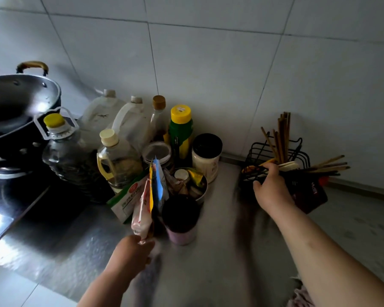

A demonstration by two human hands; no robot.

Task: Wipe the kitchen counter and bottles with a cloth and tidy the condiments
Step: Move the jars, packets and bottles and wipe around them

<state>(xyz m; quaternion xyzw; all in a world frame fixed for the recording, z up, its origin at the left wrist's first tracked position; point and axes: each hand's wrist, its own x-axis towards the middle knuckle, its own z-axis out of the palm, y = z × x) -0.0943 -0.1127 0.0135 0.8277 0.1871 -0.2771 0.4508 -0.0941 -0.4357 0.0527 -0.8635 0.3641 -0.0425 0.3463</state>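
The left hand is nearest, low over the steel counter, with its fingers curled and pinching the bottom end of a white-and-red packet, which stands upright above the fingertips. Just right of those fingers stands a pink cup with a dark top. Left of the packet a green-and-white box leans, and directly beyond the packet are a yellow and a blue packet on edge. Farther out and to the right, the right hand reaches forward, its fingers bent over the front rim of a black wire rack and its thumb underneath, clamping it. Chopsticks rise from the rack beyond the fingertips, and more lie splayed to their right. A dark pack with lettering sits just right of the knuckles. Between the two hands, beyond the cup, a round metal tin holds small sachets. Behind it stand a white jar with a black lid, a green bottle with a yellow cap, and several oil bottles against the tiled wall. Far left of the left hand's fingers a wok sits on the stove.
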